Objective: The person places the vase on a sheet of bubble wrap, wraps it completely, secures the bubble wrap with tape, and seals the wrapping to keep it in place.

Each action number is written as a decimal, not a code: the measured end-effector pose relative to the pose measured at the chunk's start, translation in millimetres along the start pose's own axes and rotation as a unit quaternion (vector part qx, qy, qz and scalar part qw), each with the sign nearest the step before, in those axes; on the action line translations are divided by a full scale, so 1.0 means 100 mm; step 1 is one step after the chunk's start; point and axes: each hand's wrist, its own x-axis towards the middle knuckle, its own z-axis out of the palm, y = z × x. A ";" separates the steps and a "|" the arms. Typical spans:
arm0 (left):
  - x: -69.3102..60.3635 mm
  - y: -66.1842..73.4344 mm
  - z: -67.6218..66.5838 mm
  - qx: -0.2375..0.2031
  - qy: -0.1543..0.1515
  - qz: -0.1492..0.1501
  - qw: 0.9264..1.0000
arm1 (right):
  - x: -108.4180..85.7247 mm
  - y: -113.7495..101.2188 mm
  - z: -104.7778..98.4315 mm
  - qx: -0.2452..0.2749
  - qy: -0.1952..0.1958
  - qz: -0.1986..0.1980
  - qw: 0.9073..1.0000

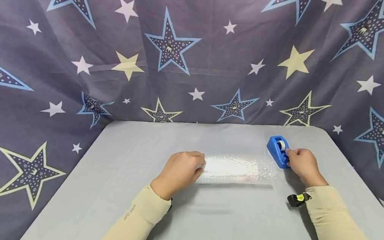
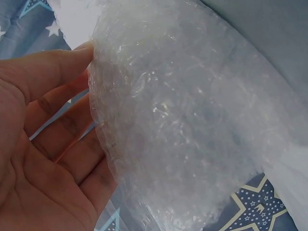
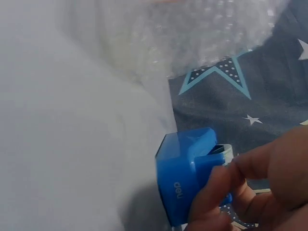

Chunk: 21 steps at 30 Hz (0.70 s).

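Observation:
A roll of clear bubble wrap point(image 1: 237, 169) lies lengthwise across the table. Its left end is gripped by my left hand point(image 1: 181, 171). In the left wrist view, the thumb point(image 2: 72, 57) rests at the wrap's point(image 2: 168, 106) edge and the fingers reach behind it. Just past the roll's right end stands a blue tape dispenser point(image 1: 274, 148) with a small tape roll point(image 1: 281, 145) in it. My right hand point(image 1: 302, 164) is at the dispenser's front, thumb and forefinger pinching at the tape. The right wrist view shows those fingertips against the blue dispenser point(image 3: 175, 178); the tape's end is hidden.
A pale grey cloth covers the table point(image 1: 203, 227). Behind it and at both sides hangs a dark curtain point(image 1: 197, 59) printed with stars. A black strap with a yellow-green part point(image 1: 297, 199) sticks out from the right wrist.

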 end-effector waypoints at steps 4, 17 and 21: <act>0.00 0.02 -0.01 0.001 0.000 -0.005 1.000 | 0.00 0.01 -0.01 0.022 -0.012 0.016 1.000; 0.01 0.01 0.00 -0.001 0.004 -0.004 1.000 | -0.09 0.03 -0.03 0.083 -0.043 0.014 0.996; 0.01 0.01 0.01 -0.003 -0.001 -0.007 1.000 | -0.12 0.06 -0.03 0.103 -0.054 0.016 0.993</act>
